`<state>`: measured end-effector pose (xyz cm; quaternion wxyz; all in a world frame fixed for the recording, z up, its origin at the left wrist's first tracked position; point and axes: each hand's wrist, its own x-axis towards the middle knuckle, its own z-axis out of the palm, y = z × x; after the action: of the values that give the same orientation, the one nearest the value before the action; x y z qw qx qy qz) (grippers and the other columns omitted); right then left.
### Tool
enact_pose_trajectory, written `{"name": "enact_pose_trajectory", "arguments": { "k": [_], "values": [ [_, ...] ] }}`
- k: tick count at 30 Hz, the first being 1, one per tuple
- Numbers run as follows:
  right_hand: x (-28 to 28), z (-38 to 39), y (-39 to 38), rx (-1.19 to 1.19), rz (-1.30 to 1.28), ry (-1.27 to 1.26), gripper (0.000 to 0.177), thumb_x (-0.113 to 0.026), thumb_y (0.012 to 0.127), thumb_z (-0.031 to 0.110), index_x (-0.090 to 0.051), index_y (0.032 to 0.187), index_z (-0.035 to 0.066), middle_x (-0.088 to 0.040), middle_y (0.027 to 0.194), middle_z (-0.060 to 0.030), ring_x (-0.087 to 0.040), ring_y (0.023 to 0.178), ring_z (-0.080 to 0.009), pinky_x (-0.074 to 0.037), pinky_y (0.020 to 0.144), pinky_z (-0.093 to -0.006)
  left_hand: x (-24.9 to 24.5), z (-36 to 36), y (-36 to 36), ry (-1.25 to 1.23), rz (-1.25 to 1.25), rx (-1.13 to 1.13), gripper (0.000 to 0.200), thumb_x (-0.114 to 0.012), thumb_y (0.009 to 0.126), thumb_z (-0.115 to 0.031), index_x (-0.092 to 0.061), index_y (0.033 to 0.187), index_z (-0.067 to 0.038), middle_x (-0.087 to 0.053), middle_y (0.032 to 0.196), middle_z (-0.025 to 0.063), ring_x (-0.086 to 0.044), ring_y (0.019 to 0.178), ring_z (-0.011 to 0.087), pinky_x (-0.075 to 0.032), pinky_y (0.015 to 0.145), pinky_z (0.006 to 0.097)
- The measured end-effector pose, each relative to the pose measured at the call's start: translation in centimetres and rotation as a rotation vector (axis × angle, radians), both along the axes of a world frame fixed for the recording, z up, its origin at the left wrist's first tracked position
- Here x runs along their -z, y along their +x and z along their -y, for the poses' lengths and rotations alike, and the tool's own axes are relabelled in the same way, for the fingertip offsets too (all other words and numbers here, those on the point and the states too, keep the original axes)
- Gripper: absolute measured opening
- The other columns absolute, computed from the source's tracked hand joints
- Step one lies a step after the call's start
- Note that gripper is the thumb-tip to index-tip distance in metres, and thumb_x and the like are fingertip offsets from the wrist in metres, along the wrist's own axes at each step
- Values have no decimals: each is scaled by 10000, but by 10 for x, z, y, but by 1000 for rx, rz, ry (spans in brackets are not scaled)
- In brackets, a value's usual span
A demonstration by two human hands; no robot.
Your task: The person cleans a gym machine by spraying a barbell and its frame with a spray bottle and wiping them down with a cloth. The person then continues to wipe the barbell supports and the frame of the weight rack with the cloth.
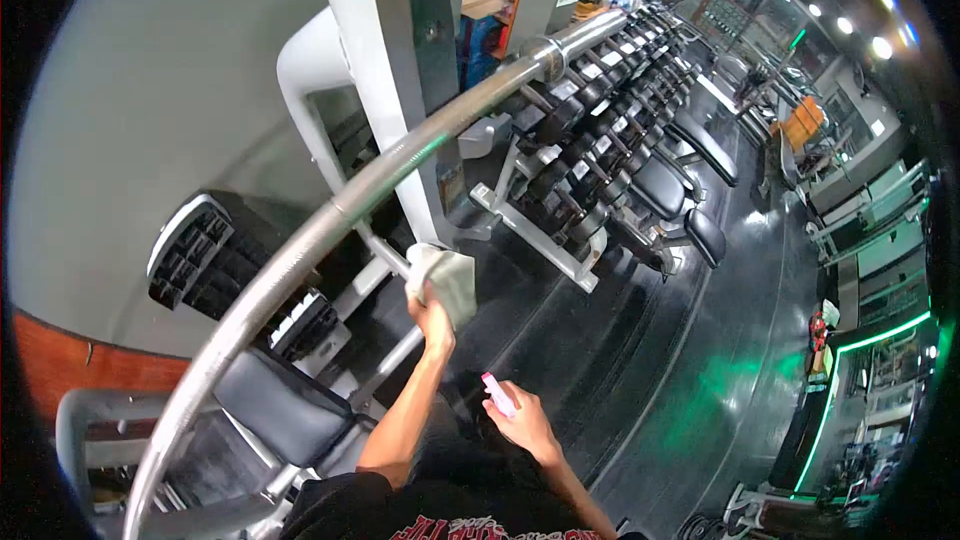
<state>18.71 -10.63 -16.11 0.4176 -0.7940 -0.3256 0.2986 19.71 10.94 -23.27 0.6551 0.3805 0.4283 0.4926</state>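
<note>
My left hand (432, 322) is closed on a pale grey-green cloth (450, 285). The cloth is pressed around the end of a thin metal bar on the grey frame of a bench. In my right hand (527, 428) is a small light-pink bottle (499, 397) with a darker pink top, held low in front of my body. A long steel barbell (385, 165), curved by the lens, crosses the view above my left hand.
A white and grey upright (385, 90) stands behind the barbell. Beyond it is a rack of dumbbells (600, 105) with black padded benches (658, 188) beside it. A black bench pad (280, 405) lies at lower left. Black flooring (640, 360) stretches to the right.
</note>
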Motion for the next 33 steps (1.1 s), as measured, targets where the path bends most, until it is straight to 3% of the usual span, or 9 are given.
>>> {"name": "enact_pose_trajectory", "arguments": {
  "k": [2,4,8,11,15,18,22,27,33],
  "values": [
    [3,11,18,-22,58,42,254,-670,827,210,-585,992,36,-624,861,-190,-624,804,-393,-496,668,-398,10,1,8,9,148,-198,338,-466,995,-204,-475,1277,-19,-565,1214,86,-550,1102,200,-411,970,337],
    [8,21,34,-48,80,6,243,-667,841,173,-595,1008,12,-633,822,-158,-646,749,-314,-497,670,-358,13,0,19,-45,132,-281,354,-458,956,-88,-457,1300,-9,-525,1281,108,-516,1163,232,-369,1028,373],
    [25,44,52,-106,115,-12,240,-671,835,169,-594,1000,14,-638,827,-158,-649,753,-320,-499,670,-365,51,-3,45,655,-448,-62,500,-448,718,103,-508,1212,58,-500,1255,229,-446,1221,371,-296,1066,384],
    [26,56,60,-150,53,-27,243,-683,818,198,-582,973,41,-623,823,-182,-623,748,-378,-493,646,-402,126,-14,63,465,-181,78,460,-471,729,110,-530,1178,32,-509,1231,233,-489,1137,400,-382,979,392],
    [38,67,62,-190,23,-49,243,-684,818,198,-583,978,45,-620,809,-183,-620,728,-375,-489,635,-405,110,-9,55,359,-230,95,441,-519,741,84,-545,1174,7,-518,1203,224,-497,1116,402,-413,942,400],
    [41,67,70,-208,23,-51,245,-683,819,200,-583,979,45,-619,806,-183,-619,729,-377,-488,635,-403,77,-6,52,747,-737,148,429,-567,738,44,-576,1159,-37,-509,1154,228,-490,1073,431,-425,896,483],
    [34,60,77,-215,7,-50,242,-680,821,204,-581,978,48,-616,803,-182,-618,733,-380,-488,638,-400,62,-4,65,745,-934,152,424,-576,691,92,-578,1108,13,-491,1213,209,-472,1125,412,-411,951,445],
    [44,60,88,-227,12,-151,241,-677,821,180,-603,1002,39,-658,863,-167,-664,794,-321,-507,684,-372,101,-13,60,982,-1038,116,380,-655,692,0,-615,1068,-34,-501,1163,212,-474,1112,423,-414,945,493],
    [33,52,100,-229,19,-126,247,-678,815,178,-581,988,30,-637,828,-180,-642,762,-361,-500,660,-392,152,-2,51,912,-954,175,327,-587,733,19,-627,1049,-58,-531,1105,206,-507,1066,412,-434,913,489]
  ]
}}
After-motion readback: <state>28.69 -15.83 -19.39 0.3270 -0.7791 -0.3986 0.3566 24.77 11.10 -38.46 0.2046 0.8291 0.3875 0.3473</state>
